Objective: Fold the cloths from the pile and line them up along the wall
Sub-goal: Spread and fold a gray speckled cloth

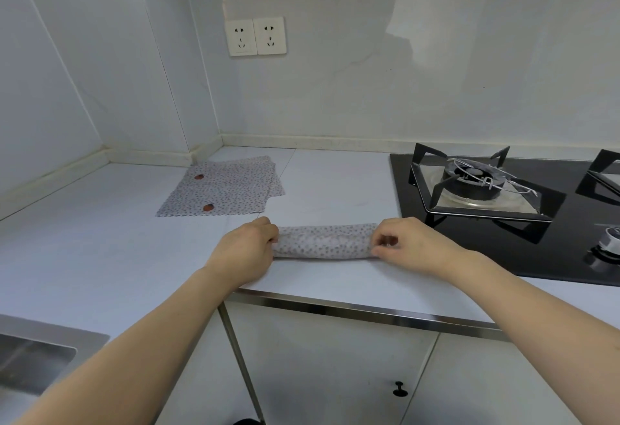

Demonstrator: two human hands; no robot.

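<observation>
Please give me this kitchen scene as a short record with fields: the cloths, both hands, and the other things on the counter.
cloth in work: rolled cloth, lying near the counter's front edge
left hand: grips the roll's left end
right hand: pinches the roll's right end
pile of cloths: flat, dotted, near the corner, behind the roll
lined up along the wall: none yet
gas stove: right of the roll
sink: bottom left
sockets: two, on the wall
</observation>
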